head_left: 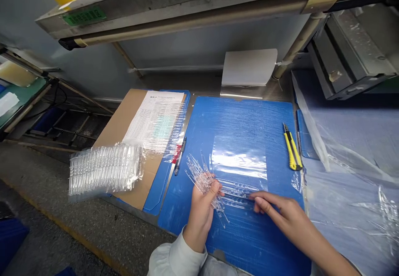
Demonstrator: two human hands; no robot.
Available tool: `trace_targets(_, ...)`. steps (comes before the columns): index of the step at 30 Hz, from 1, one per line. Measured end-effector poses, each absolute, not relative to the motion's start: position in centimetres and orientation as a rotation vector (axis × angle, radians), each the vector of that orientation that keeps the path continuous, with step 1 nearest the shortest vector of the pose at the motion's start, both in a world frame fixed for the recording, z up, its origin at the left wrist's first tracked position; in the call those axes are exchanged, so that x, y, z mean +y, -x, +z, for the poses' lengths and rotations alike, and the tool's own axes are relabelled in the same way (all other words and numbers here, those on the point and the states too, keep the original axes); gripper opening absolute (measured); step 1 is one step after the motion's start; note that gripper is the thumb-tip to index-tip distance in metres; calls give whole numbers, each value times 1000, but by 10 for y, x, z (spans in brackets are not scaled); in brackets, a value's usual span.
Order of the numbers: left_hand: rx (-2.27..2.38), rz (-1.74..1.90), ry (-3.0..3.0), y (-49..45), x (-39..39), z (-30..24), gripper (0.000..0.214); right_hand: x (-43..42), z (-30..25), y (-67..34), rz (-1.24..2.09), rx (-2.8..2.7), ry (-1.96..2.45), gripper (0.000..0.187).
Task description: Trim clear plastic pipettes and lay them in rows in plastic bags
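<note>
My left hand grips a bundle of clear plastic strips above a blue corrugated plastic board. Two perforated clear strips run right from that bundle to my right hand, whose fingers close on their far end. Behind them lies a clear plastic bag. A yellow utility knife rests to the right, and a pen lies along the board's left edge. Further left, a plastic-wrapped stack of clear strips overhangs a cardboard sheet bearing a printed form.
A metal shelf rail crosses overhead, and a grey metal machine housing stands at upper right. Loose clear plastic film covers the right side. A white sheet stands behind the board. The floor lies below the bench's left edge.
</note>
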State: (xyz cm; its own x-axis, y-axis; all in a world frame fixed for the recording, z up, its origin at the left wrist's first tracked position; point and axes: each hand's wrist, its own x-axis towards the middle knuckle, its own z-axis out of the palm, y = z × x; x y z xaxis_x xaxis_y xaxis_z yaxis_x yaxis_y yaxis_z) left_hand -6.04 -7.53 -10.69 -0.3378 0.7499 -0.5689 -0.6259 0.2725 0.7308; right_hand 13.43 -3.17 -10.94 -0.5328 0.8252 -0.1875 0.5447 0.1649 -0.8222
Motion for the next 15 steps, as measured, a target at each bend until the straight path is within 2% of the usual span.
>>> trace_targets(1,1284,1400,-129,59,-74,-106,32,-31,-108,-134,1408,-2101,1335,34)
trace_targets(3,1266,1374,-114,58,-71,-105,30,-28,-109,-136,1406,-2061,1362,37)
trace_targets(10,1222,1417,37,62,-63,-110,26,-22,-122,-143,665,-2237,1230,29)
trace_targets(15,1374,1532,9,68,-62,-113,23,-17,-136,-145,456,-2256,1192,20)
